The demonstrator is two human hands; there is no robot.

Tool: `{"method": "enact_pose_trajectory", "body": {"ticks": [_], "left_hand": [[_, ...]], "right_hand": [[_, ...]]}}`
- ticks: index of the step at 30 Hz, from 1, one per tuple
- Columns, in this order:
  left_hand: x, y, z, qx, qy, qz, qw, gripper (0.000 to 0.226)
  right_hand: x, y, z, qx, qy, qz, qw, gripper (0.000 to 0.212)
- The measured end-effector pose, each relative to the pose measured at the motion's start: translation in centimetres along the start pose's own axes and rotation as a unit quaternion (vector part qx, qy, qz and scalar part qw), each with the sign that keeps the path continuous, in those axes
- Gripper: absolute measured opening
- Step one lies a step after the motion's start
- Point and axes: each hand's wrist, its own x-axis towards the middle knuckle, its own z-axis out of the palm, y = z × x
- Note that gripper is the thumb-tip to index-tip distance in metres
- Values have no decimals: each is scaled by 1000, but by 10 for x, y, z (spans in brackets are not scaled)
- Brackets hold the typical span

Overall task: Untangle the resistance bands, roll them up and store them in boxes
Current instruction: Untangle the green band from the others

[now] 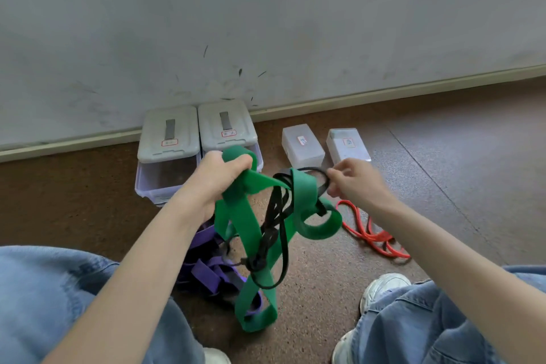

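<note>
Left hand, frame centre: gripped wide green rubber resistance band, lifted, likely to let the tangle hang free. Right hand: pinched thin black band, apparently teasing it out. Purple band, red band on brown floor. Translucent lidded boxes against wall; open floor at right.

We see a gray wall with dark marks far off, and a brown speckled floor near us.

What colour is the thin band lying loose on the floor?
Red band, lying apart from the tangle; head view.
</note>
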Motion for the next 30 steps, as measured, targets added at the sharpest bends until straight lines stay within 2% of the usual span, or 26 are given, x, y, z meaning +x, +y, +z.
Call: {"method": "enact_pose_trajectory", "body": {"ticks": [1, 2, 5, 6, 7, 9, 11, 14, 16, 18, 20, 23, 24, 26, 27, 28, 30], "left_hand": [[-4, 4, 2, -14, -12, 14, 1000, 15], [-8, 9, 4, -17, -20, 30, 999, 18], [-20, 22, 10, -32, -48, 77, 995, 18], [-24, 27, 11, -31, -63, 90, 993, 17], [-27, 30, 12, -22, -80, 105, 991, 14], [-32, 34, 12, 5, -112, 133, 985, 7], [-31, 35, 8, 16, -112, 150, 982, 3], [-20, 29, -1, 2, -41, 149, 988, 10], [-11, 23, -8, -13, 14, 125, 992, 12], [-4, 17, -12, -43, 38, 99, 993, 13], [-2, 12, -12, -63, 49, 94, 992, 14], [-1, 13, -14, -118, 82, 100, 985, 12], [-1, 14, -16, -132, 93, 102, 982, 11], [-2, 17, -15, -129, 98, 104, 981, 12], [-5, 18, -11, -115, 84, 102, 985, 12], [-9, 19, -5, -99, 56, 98, 989, 11], [-18, 22, 10, -83, -14, 84, 993, 11]], "right_hand": [[-1, 0, -1, -52, -15, -13, 998, 23], [-2, -3, -3, -56, -55, -42, 996, 29], [-10, -17, -5, 53, -260, -127, 956, 36], [-13, -21, 0, 36, -297, -149, 942, 37], [-15, -21, 7, -11, -302, -177, 937, 41], [-18, -16, 18, -129, -245, -243, 930, 49], [-17, -11, 23, -162, -220, -275, 922, 38], [-17, -7, 16, -42, -239, -190, 951, 19], [-13, -6, 10, 57, -239, -118, 962, 29], [-10, -4, 6, 124, -266, -79, 953, 41], [-6, -2, 0, 148, -333, -59, 929, 40], [-4, 7, -8, 72, -439, -30, 895, 34], [-3, 11, -8, 10, -420, -35, 907, 32], [3, 17, -6, -146, -262, -61, 952, 38], [2, 15, -3, -161, -199, -65, 965, 47], [0, 11, 0, -121, -191, -78, 971, 56], [-6, -2, 6, -8, -278, -131, 952, 61]]}}
